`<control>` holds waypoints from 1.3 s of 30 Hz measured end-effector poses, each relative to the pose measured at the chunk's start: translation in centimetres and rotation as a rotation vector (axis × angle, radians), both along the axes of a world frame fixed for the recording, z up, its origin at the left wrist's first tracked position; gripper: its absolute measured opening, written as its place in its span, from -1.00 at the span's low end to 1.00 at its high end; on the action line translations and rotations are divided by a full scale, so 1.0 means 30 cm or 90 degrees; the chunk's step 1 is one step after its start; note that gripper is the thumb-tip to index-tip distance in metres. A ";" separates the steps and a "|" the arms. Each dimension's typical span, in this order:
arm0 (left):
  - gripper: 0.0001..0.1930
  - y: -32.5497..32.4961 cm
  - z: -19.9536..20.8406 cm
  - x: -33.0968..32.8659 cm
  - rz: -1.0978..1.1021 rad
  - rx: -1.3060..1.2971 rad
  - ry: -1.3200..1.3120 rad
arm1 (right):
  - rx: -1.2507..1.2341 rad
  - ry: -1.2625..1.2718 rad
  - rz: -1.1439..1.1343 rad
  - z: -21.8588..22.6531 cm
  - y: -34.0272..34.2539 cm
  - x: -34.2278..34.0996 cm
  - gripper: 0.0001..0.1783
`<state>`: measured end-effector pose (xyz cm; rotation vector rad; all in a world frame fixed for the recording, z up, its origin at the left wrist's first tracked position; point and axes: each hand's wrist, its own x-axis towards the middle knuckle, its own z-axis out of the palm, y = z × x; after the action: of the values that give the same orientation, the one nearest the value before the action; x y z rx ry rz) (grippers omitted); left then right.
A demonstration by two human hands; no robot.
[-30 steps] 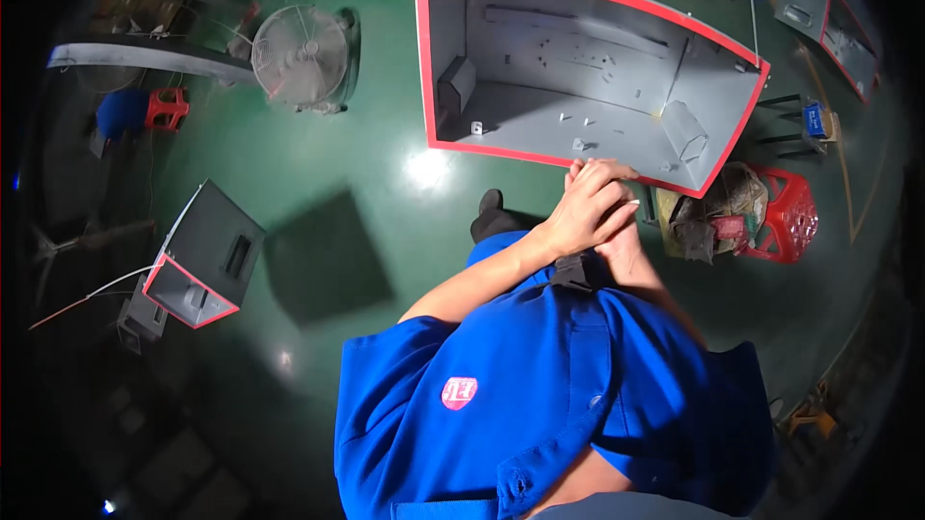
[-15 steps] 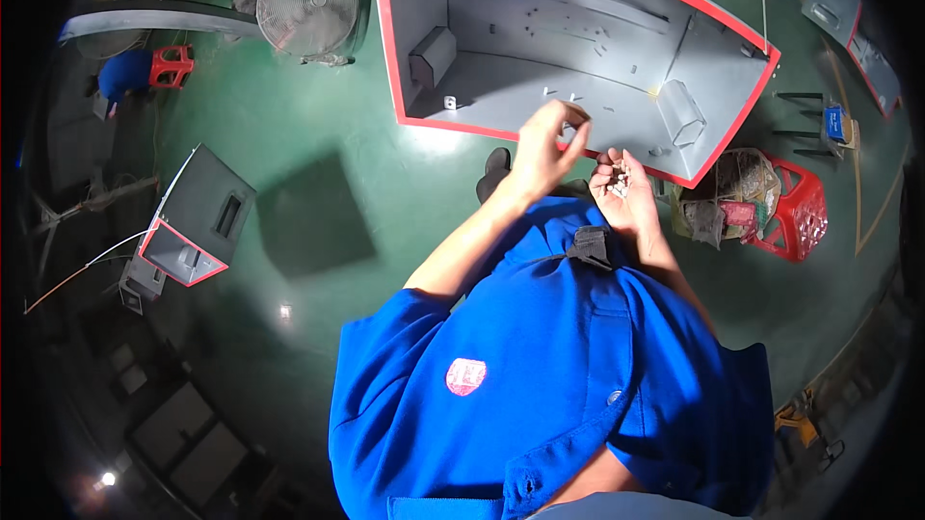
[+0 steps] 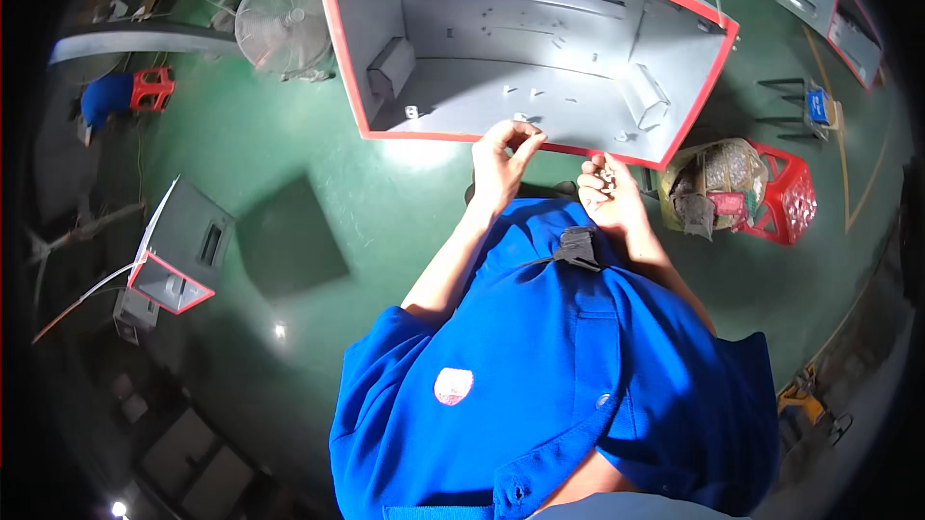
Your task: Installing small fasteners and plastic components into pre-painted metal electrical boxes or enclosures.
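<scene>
My left hand (image 3: 502,161) is at the near red rim of a big grey metal box (image 3: 501,74). Its thumb and forefinger are pressed together; whatever lies between the tips is too small to make out. To its right, just below the same rim, my right hand (image 3: 617,202) is cupped palm up, with fingers curled around several small pale pieces (image 3: 606,176). A few small white pieces stand on the box floor, one (image 3: 521,118) just beyond my left fingertips and another (image 3: 412,112) near the left wall.
Beside the box on the right, a red plastic stool (image 3: 792,194) stands by a bag of small parts (image 3: 718,173). A fan (image 3: 281,26) is at the far left. A smaller red-edged grey box (image 3: 183,240) hangs over the green floor at left. Another stool (image 3: 152,89) stands farther off.
The view has shifted, so the box and surroundings appear farther left. My left thumb and forefinger have come together, and the fingers of my right hand have curled more over the pale pieces.
</scene>
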<state>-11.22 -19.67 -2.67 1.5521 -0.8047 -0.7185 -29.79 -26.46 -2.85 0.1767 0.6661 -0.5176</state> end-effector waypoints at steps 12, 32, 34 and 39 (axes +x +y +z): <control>-0.81 -0.007 -0.072 0.000 -0.094 0.048 0.108 | -0.105 0.078 0.026 0.010 0.040 -0.118 -0.67; -0.49 -0.179 0.014 -0.481 -0.489 0.221 0.965 | -1.223 0.673 0.060 0.010 0.009 -0.240 -0.83; -0.50 -0.191 -0.027 -0.490 -0.485 0.219 0.941 | -1.277 0.646 0.056 0.042 -0.033 -0.265 -0.84; -0.59 -0.199 -0.076 -0.485 -0.419 0.241 0.933 | -1.441 0.717 0.021 0.151 -0.090 -0.354 -0.89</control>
<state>-25.77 -25.64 -4.94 0.6225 0.0120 -2.1872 -40.40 -29.17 1.69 -2.3877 0.7495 -1.0446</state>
